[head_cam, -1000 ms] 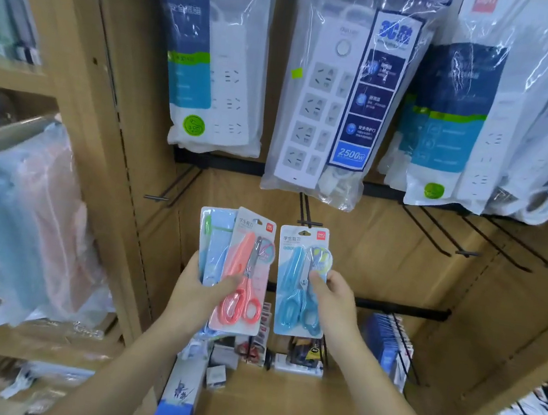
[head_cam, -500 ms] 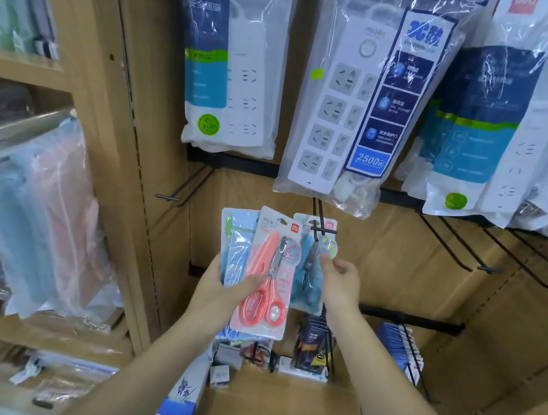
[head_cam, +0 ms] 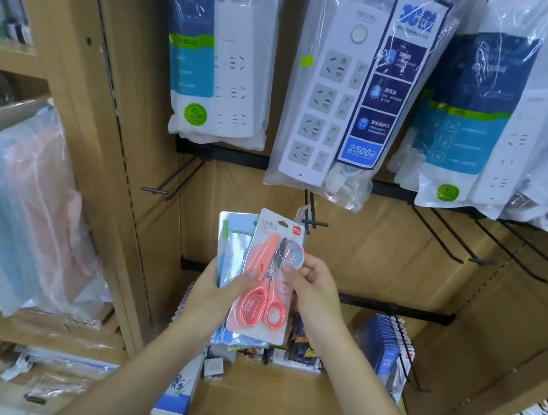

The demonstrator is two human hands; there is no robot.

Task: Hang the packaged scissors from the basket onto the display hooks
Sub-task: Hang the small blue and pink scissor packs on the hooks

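Most of the job looks undone: the left hand's (head_cam: 210, 292) grip clasps a stack of blue carded scissors packs (head_cam: 234, 247), the right hand (head_cam: 316, 285) pinches the front pink-handled scissors pack (head_cam: 261, 254), and black wire display hooks (head_cam: 154, 190) stand bare.

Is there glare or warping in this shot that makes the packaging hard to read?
Head view: glare streaks the right power-strip bag; wide-angle distortion tilts the wooden upright; the bagged goods at left look soft; the pink scissors pack is sharp and evenly lit.
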